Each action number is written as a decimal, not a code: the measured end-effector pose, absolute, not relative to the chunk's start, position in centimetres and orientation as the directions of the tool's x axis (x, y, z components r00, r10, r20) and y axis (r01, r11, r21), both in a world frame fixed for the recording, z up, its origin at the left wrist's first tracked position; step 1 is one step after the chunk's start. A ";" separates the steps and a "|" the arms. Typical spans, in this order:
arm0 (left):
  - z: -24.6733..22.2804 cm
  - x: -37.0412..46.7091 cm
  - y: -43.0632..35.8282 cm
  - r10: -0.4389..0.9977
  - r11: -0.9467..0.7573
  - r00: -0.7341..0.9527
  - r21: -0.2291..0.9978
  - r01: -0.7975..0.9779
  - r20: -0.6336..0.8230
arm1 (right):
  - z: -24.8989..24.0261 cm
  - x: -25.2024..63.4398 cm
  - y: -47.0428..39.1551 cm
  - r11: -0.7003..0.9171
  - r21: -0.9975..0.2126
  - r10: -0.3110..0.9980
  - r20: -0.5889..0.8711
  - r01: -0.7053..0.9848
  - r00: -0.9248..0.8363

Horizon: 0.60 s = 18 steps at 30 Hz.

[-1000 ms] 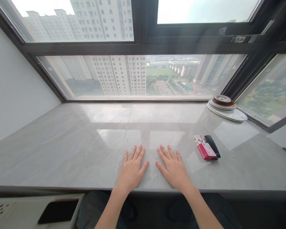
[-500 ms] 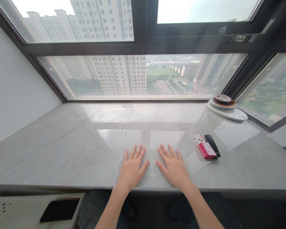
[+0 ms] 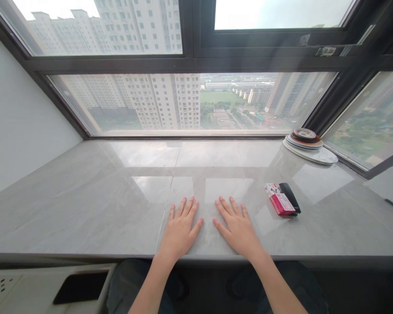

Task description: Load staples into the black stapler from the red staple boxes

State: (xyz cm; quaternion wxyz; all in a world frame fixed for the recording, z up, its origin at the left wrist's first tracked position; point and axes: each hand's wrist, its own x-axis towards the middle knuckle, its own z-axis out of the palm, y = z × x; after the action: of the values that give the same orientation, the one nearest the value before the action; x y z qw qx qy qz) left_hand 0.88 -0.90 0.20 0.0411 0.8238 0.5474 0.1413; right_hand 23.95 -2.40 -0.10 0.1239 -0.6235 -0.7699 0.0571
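Observation:
My left hand [image 3: 179, 231] lies palm down on the grey stone-look sill [image 3: 85, 209], fingers spread and holding nothing. My right hand [image 3: 238, 229] rests flat beside it in the same way, with a gap between the two thumbs. To the right of my right hand is a small red and white box [image 3: 280, 200]. A black stapler [image 3: 290, 198] lies against the box's right side. Neither hand touches the box or the stapler.
At the back right corner a stack of round plates or mats [image 3: 309, 146] sits by the window frame [image 3: 190, 64]. A whitish cabinet or unit [image 3: 29, 283] with a dark rectangle on top [image 3: 81, 288] stands below the front edge at left. A white wall [image 3: 19, 113] rises on the left.
The whole view has shifted very slightly to the left and up. Both hands stay flat in the same place on the sill.

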 end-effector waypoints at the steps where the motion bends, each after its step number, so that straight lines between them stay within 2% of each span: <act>1: 0.2 0.9 -0.9 0.913 -0.397 0.361 0.224 0.890 0.188 | -0.1 24.0 -2.4 0.216 -0.243 0.974 0.120 0.946 -0.191; 12: 0.3 0.9 -0.8 0.914 -0.396 0.360 0.230 0.889 0.185 | -0.2 23.9 -2.2 0.214 -0.271 0.975 0.109 0.938 -0.191; 15: 0.3 0.9 -0.8 0.914 -0.398 0.360 0.234 0.887 0.187 | 0.7 24.0 -2.3 0.206 -0.348 0.976 0.143 0.914 -0.166; 18: 0.3 0.9 -0.8 0.916 -0.393 0.356 0.240 0.887 0.186 | 2.7 25.9 -2.2 0.214 -0.447 0.955 0.284 0.868 -0.089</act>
State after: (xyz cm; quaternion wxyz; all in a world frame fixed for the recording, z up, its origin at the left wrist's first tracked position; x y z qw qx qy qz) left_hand 0.90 -0.79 0.31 0.0489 0.8219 0.5486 0.1456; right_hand 25.90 -2.20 2.73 0.2630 -0.6216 -0.7333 0.0820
